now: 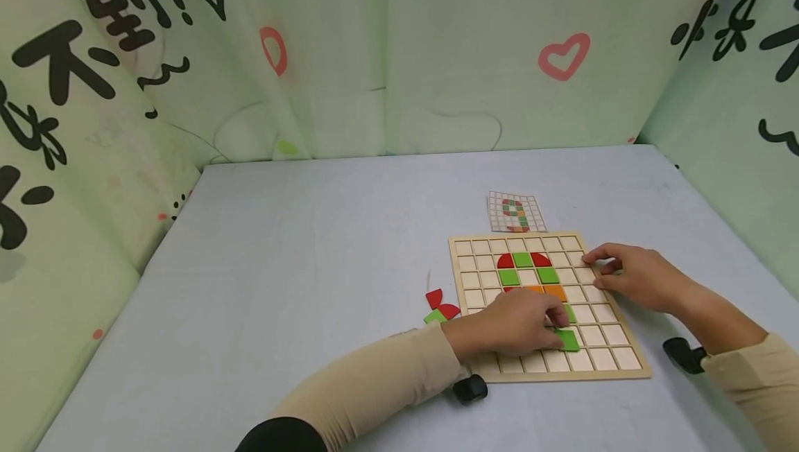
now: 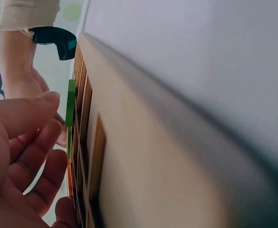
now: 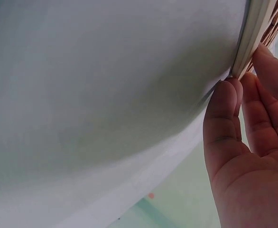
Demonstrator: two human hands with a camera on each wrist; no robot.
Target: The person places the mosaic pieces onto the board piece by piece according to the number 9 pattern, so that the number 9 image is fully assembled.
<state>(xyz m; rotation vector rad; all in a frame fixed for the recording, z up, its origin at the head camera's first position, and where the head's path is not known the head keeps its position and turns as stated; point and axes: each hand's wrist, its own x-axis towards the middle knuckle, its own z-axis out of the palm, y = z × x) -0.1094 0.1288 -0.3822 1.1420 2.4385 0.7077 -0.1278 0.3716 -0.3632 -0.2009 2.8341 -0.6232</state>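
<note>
My left hand (image 1: 521, 324) is over the lower part of a wooden grid board (image 1: 549, 375), with its fingers loosely bent. Thumb and forefinger tips are right at a green square tile (image 1: 569, 340), which in the left wrist view stands slightly proud of the grid (image 2: 71, 102). Red quarter-round tiles (image 1: 505, 261), more green squares (image 1: 521, 259) and orange tiles (image 1: 555, 292) lie in the cells above, some partly hidden by the left hand. My right hand (image 1: 643, 275) pinches the board's right edge, thumb on top and fingers against its side (image 3: 243, 114).
Beyond the board lies a pattern card (image 1: 517, 212) printed with a coloured grid. Loose tiles, two red (image 1: 433, 298) and one green (image 1: 435, 315), lie left of the board by the left forearm. Printed cloth curtains (image 1: 462, 57) border the white table (image 1: 281, 265).
</note>
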